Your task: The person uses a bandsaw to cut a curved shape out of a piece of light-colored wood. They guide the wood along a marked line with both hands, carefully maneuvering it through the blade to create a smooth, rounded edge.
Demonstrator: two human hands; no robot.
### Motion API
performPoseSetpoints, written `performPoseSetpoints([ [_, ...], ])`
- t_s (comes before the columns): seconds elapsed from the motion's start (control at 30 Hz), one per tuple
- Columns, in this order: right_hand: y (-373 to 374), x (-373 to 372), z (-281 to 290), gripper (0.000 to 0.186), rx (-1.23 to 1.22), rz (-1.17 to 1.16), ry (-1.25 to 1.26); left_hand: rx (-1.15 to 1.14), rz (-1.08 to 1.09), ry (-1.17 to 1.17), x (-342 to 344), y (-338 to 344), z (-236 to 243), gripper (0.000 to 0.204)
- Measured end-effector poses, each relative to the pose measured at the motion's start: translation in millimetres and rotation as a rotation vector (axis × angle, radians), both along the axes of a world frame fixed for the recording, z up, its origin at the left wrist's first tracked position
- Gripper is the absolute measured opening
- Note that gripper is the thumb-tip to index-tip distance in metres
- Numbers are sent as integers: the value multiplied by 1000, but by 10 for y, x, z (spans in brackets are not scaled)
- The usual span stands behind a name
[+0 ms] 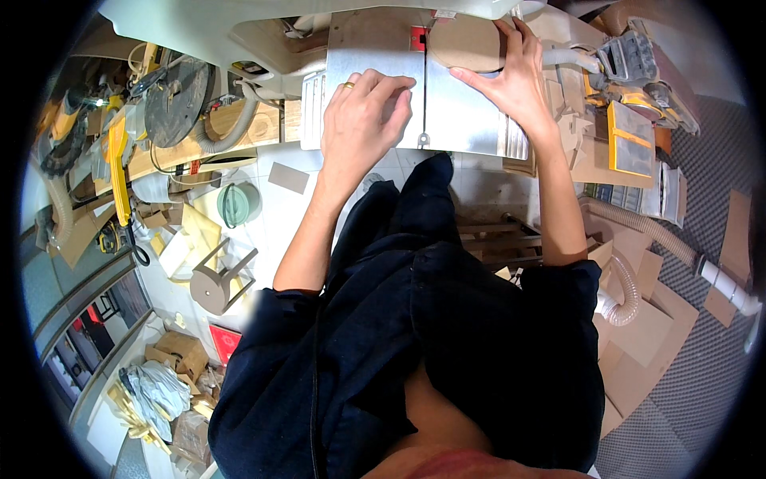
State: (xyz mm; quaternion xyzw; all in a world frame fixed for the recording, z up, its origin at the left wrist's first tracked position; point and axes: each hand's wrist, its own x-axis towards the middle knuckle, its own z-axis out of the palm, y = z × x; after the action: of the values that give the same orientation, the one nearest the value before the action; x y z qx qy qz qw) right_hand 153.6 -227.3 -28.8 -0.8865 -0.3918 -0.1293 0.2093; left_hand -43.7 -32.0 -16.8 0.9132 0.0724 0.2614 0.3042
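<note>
Right hand (515,72): fingers spread, gripping board (467,44) by its edge | left hand (363,108): fingers curled, can't tell if holding anything | board: on metal table (371,52), beside red plate (418,38) | risk: one-sided grip could let board swivel

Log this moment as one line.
Right hand: spread at edge of brown board | left hand: fingers curled, contact unclear, over metal table | brown board: on metal table
</note>
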Motion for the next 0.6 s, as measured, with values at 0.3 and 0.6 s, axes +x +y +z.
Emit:
performPoseSetpoints([
  [0.3,7,56,-5,111,64,36,9,1,1,1,1,1,7,14],
  [0.6,-13,8,31,110,49,60,-10,-21,3,-2,7,0,-14,14],
])
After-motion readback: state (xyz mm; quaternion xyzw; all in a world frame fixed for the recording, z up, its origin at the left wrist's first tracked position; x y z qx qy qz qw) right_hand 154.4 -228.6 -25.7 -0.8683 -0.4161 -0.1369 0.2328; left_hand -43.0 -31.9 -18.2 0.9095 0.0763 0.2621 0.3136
